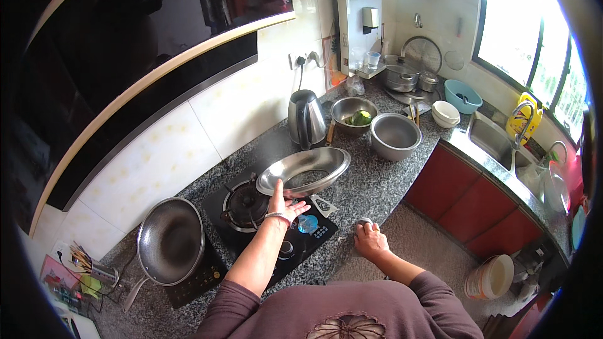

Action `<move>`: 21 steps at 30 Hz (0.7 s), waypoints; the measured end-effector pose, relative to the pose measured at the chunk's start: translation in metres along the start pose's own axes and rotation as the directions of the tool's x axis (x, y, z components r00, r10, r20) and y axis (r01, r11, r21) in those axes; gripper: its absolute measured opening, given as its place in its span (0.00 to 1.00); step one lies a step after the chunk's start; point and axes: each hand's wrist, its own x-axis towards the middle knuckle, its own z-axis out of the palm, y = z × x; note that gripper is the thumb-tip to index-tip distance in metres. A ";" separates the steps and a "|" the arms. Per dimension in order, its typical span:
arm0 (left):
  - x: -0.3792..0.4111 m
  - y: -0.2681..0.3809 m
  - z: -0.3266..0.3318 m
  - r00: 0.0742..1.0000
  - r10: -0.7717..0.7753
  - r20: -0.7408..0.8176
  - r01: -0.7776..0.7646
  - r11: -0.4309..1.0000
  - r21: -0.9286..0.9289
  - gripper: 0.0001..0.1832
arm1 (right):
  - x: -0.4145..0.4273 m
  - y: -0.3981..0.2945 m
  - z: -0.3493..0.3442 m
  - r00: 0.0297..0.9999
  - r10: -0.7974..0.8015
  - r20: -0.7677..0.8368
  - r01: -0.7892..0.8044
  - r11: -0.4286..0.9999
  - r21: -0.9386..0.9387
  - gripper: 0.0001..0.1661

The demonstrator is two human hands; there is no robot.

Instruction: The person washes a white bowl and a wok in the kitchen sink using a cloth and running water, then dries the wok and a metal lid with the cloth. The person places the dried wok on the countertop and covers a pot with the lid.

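My left hand (285, 207) reaches over the black gas stove (301, 240), fingers spread, at the near rim of a tilted steel bowl or basin (330, 180). Whether the fingers touch the rim is hard to tell. Beneath that bowl a metal piece with a triangular cutout (324, 205) sticks out. My right hand (370, 241) is closed at the counter's front edge around a small greyish thing (364, 221), perhaps a cloth or scrubber. Left of the burner (247, 201), a wok (170, 241) rests on a black induction cooker (200, 280), its handle towards the lower left.
An electric kettle (306, 120) stands by the wall. Beside it are a steel bowl with a green vegetable (361, 117) and a grey pot (395, 136). White bowls (445, 114), a teal basin (463, 96) and the sink (490, 139) lie right. A bucket (490, 277) stands on the floor.
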 end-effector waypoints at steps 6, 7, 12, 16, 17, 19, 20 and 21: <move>0.026 -0.011 0.007 0.992 0.072 -0.099 -0.082 0.992 -0.091 0.15 | 0.014 0.031 0.021 0.949 -0.289 -0.128 0.281 0.957 -0.072 0.09; 0.028 -0.011 0.009 0.994 0.074 -0.086 -0.082 0.993 -0.090 0.14 | 0.018 0.036 0.018 0.902 -0.409 -0.138 0.390 0.909 -0.144 0.09; 0.013 -0.030 0.022 0.985 0.151 -0.079 -0.155 0.987 -0.042 0.11 | 0.025 0.063 0.006 0.988 -0.063 -0.143 0.127 0.858 0.497 0.15; -0.036 -0.061 0.034 0.951 0.276 -0.141 -0.267 0.960 0.084 0.15 | 0.045 0.105 -0.026 0.808 0.136 0.573 -0.587 0.108 0.802 0.27; -0.052 -0.070 0.037 0.936 0.322 -0.144 -0.304 0.943 0.134 0.13 | 0.048 0.122 -0.037 0.690 -0.002 0.724 -0.717 -0.138 0.683 0.29; -0.073 -0.086 0.036 0.899 0.382 -0.215 -0.348 0.920 0.179 0.10 | 0.054 0.148 -0.037 0.680 -0.192 0.708 -0.715 -0.389 0.581 0.36; -0.084 -0.092 0.033 0.870 0.434 -0.232 -0.384 0.894 0.231 0.11 | 0.052 0.156 -0.055 0.732 -0.282 0.620 -0.671 -0.453 0.587 0.39; -0.098 -0.098 0.033 0.837 0.488 -0.248 -0.417 0.862 0.290 0.11 | 0.051 0.158 -0.082 0.731 -0.370 0.574 -0.679 -0.486 0.551 0.39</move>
